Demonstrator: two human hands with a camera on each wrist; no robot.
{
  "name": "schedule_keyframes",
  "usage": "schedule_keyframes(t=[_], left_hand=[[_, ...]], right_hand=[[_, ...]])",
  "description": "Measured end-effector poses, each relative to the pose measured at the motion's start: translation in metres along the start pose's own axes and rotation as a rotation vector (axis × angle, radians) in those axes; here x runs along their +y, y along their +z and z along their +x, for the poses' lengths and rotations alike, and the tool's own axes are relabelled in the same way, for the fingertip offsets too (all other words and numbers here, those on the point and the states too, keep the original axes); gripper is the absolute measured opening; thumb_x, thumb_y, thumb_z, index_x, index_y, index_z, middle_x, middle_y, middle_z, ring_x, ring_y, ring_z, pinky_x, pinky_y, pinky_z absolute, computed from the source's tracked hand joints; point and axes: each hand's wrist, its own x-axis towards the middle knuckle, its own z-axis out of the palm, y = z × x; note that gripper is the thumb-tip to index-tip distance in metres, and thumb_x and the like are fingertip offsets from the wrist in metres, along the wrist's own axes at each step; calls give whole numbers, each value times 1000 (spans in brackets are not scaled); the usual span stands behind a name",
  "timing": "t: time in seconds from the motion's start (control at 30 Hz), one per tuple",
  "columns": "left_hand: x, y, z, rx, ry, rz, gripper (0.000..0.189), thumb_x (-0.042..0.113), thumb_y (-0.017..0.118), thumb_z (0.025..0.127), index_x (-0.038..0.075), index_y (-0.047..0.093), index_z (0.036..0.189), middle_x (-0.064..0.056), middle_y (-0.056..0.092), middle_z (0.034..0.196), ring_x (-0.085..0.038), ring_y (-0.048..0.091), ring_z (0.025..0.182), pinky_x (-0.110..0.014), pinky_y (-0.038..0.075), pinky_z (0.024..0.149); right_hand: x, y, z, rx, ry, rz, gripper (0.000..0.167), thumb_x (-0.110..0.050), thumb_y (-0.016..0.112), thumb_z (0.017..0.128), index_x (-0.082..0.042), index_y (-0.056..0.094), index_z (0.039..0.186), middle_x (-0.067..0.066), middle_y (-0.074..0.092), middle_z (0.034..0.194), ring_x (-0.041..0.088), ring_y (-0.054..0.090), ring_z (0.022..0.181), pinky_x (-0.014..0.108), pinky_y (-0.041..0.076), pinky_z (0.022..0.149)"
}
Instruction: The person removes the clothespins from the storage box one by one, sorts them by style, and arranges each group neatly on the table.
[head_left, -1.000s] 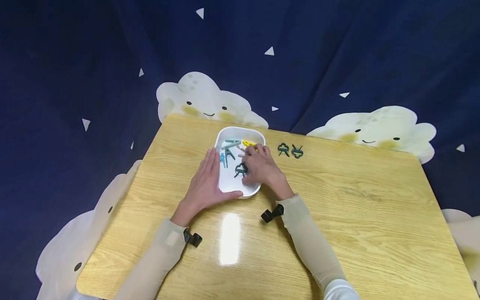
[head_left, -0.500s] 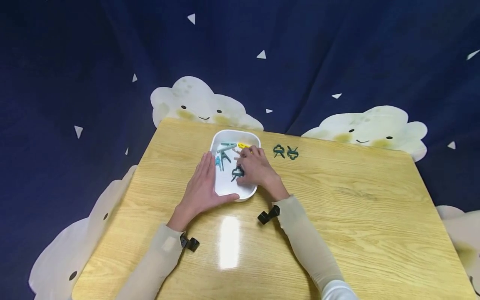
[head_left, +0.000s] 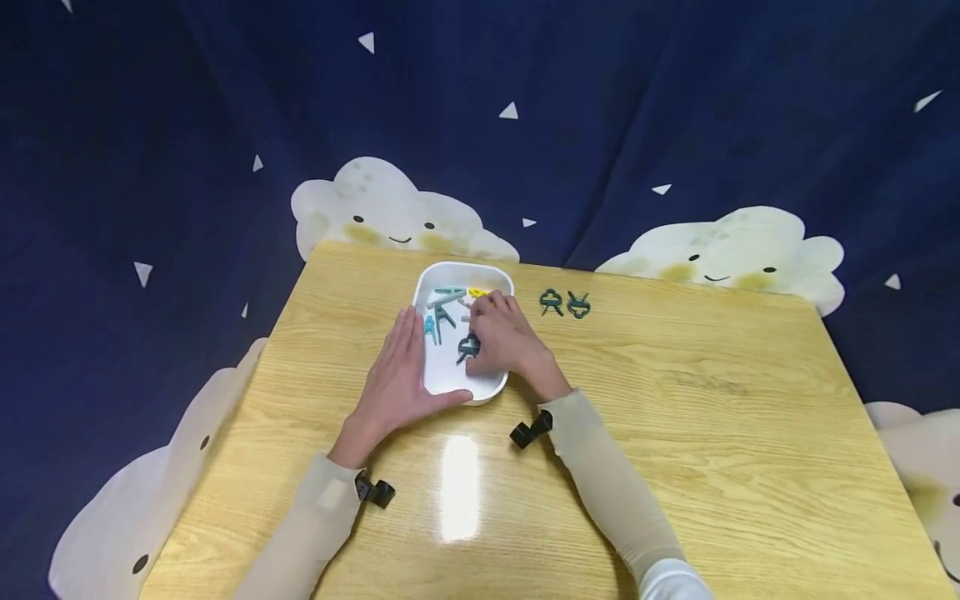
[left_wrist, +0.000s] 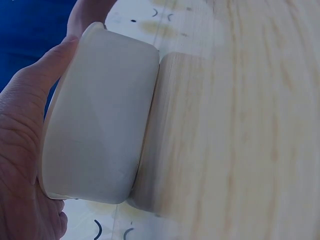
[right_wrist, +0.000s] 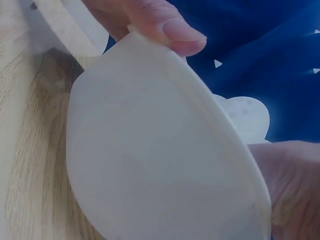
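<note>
In the head view a white plastic bin (head_left: 450,379) stands on the table. My left hand (head_left: 396,379) lies along its left side, fingers straight, thumb stretched along the near rim. My right hand (head_left: 506,337) reaches over the right rim with bent fingers. Close to its thumb is a dark green plant clip (head_left: 467,347), partly covered; whether the fingers pinch it is hidden. Behind lie a pale teal clothespin (head_left: 447,295), a green clothespin (head_left: 442,321), a bright blue clip (head_left: 430,329) and a partly covered yellow clip (head_left: 477,292). Both wrist views show the outer bin wall (left_wrist: 100,115).
Two dark green plant clips, a left one (head_left: 551,302) and a right one (head_left: 578,306), lie side by side on the wooden table (head_left: 675,433), right of the bin. A dark blue curtain (head_left: 450,83) with cloud pictures hangs behind the table's far edge.
The head view has shifted, so the scene sits slightly further left. My right hand covers more of the dark green clip in the bin. My left hand stays against the bin.
</note>
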Motion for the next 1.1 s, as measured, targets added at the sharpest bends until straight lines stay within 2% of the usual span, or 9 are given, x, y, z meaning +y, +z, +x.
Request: schedule_keyframes(t=[0.23, 0.4, 0.63, 0.83, 1.0, 1.1], left_hand=[[4, 3, 1, 5, 7, -4, 148, 98, 57, 70, -2, 6, 166, -10, -11, 175, -27, -6, 162, -44, 10, 131], [5, 5, 0, 12, 4, -5, 148, 98, 57, 70, -3, 8, 166, -15, -4, 175, -25, -6, 162, -46, 13, 131], [1, 2, -2, 5, -11, -3, 147, 97, 58, 69, -1, 7, 166, -16, -2, 175, -24, -7, 162, -51, 18, 129], [1, 0, -2, 12, -7, -18, 148, 95, 62, 69, -2, 8, 166, -16, -1, 175, -25, -6, 162, -52, 18, 129], [3, 1, 0, 17, 1, -22, 148, 95, 64, 68, -4, 10, 165, -19, 3, 175, -26, -5, 162, -51, 17, 130], [3, 0, -1, 13, -3, -26, 147, 94, 64, 69, -3, 10, 165, -17, 0, 175, -26, -5, 162, -50, 16, 130]], right_hand=[[7, -13, -7, 33, 2, 53, 55, -45, 84, 70, -13, 78, 114, 5, 56, 131, 28, 40, 126, 45, 34, 110], [15, -29, -15, 90, 7, 86, 50, -42, 81, 72, -13, 77, 112, 5, 53, 128, 30, 41, 124, 46, 36, 105], [29, -43, -28, 128, 49, 88, 50, -40, 79, 72, -14, 74, 114, 7, 51, 132, 32, 40, 126, 47, 35, 107], [50, -47, -41, 148, 95, 115, 49, -39, 80, 73, -13, 73, 114, 9, 52, 134, 32, 40, 126, 47, 35, 104], [75, -48, -55, 171, 134, 161, 50, -40, 79, 70, -13, 73, 112, 9, 52, 134, 34, 40, 127, 49, 35, 101], [89, -48, -62, 173, 163, 167, 51, -40, 80, 70, -12, 74, 112, 10, 52, 133, 36, 39, 127, 50, 35, 101]])
